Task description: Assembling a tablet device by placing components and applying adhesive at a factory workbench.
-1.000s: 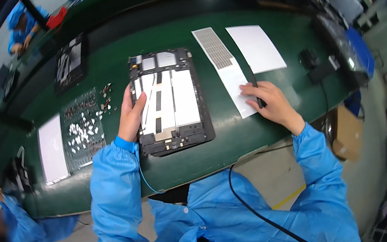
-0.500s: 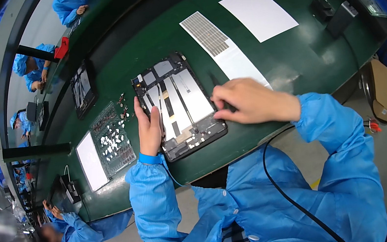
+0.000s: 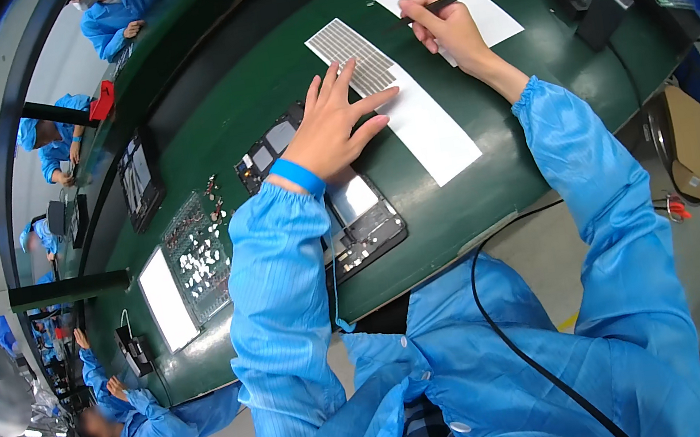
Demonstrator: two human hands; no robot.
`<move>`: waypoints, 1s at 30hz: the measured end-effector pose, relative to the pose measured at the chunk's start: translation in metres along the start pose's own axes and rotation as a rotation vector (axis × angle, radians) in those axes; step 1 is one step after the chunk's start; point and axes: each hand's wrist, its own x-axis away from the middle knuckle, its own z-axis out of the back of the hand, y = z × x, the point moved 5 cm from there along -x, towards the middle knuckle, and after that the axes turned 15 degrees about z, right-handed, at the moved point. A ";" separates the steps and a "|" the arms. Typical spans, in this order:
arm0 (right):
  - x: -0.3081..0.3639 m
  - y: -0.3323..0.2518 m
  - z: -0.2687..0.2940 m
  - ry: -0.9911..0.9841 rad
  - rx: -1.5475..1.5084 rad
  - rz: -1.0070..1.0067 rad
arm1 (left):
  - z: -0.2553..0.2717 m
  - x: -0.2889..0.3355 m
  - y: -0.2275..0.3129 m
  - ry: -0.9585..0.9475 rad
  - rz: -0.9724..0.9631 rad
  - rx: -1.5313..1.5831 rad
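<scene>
My left hand, with a blue wrist strap, lies with fingers spread over the lower part of a sheet of small grey stickers on a white backing. My right hand is closed around black tweezers, held just over the left part of a white paper sheet. Whether the tweezer tips carry anything is too small to tell. Under my left hand and forearm lies an opened tablet, its inside facing up and largely covered by my arm.
To the left are a clear tray of small white parts, a white sheet and another opened device. Black boxes stand at the right. A black cable crosses my lap. Co-workers in blue sit further left.
My left hand has left the tablet's side and moved up onto the sticker sheet. My right hand has gone from the tablet's right edge up to the white paper, with the tweezers.
</scene>
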 end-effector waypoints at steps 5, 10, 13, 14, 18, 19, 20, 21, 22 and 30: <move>0.002 0.006 0.005 -0.051 -0.098 -0.110 | -0.010 0.005 0.002 -0.086 0.006 -0.014; 0.006 0.004 -0.018 -0.271 -0.078 -0.155 | 0.000 0.020 0.001 -0.110 0.079 -0.101; 0.010 0.001 -0.026 -0.374 -0.031 -0.157 | -0.004 0.024 0.000 -0.066 0.084 -0.051; 0.010 0.001 -0.027 -0.385 -0.045 -0.176 | -0.004 0.026 -0.001 -0.036 0.080 -0.037; 0.011 0.004 -0.029 -0.421 -0.009 -0.150 | -0.006 0.030 -0.002 -0.019 0.084 -0.019; 0.011 0.004 -0.030 -0.424 -0.010 -0.148 | -0.005 0.030 -0.003 -0.017 0.088 -0.021; 0.011 0.004 -0.029 -0.430 0.007 -0.152 | -0.006 0.029 -0.003 -0.020 0.090 -0.017; 0.011 0.005 -0.028 -0.436 0.025 -0.157 | -0.007 0.029 -0.003 -0.023 0.092 -0.013; 0.011 0.005 -0.029 -0.445 0.015 -0.166 | -0.008 0.030 -0.003 -0.021 0.090 -0.024; 0.010 0.002 -0.029 -0.484 0.052 -0.158 | -0.012 0.030 -0.004 0.003 0.100 -0.038</move>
